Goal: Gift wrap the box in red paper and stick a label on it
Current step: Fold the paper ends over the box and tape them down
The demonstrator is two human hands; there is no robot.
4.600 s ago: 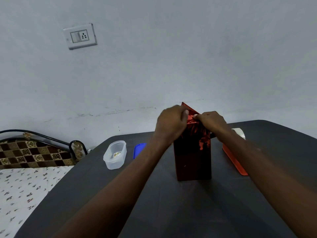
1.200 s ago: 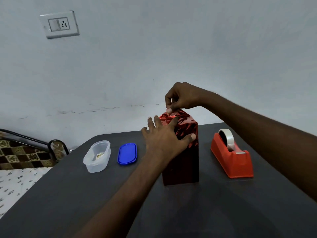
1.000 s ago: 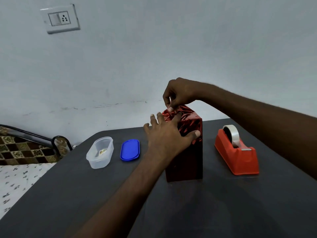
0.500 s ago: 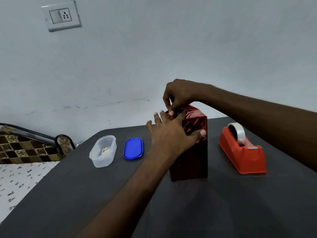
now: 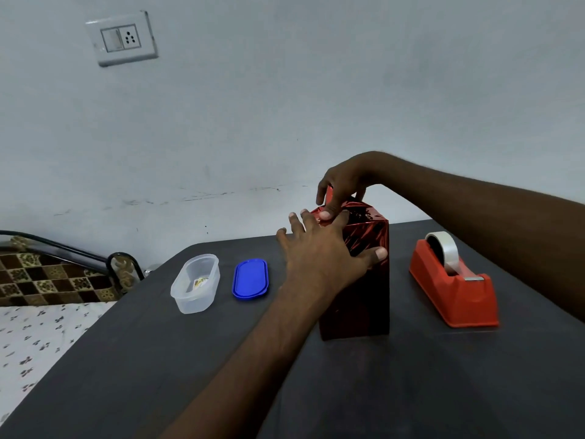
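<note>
A tall box wrapped in shiny red paper (image 5: 364, 299) stands upright on the dark table (image 5: 348, 391). My left hand (image 5: 319, 251) lies against its upper left side, fingers spread over the top edge and thumb on the front face. From the right, my right hand (image 5: 345, 182) reaches over the box top and pinches a red paper flap at the far left corner. The folds under both hands are hidden. A small yellow-and-white label (image 5: 200, 282) lies inside a clear plastic container (image 5: 196, 283) left of the box.
An orange tape dispenser (image 5: 456, 293) with a clear roll stands right of the box. A blue lid (image 5: 250, 278) lies between the container and the box. A bed (image 5: 38, 327) borders the table's left edge. A white wall rises behind.
My right hand has lowered onto the box top, pressing the paper flap down at the far corner. My left hand has stayed on the box's upper side.
</note>
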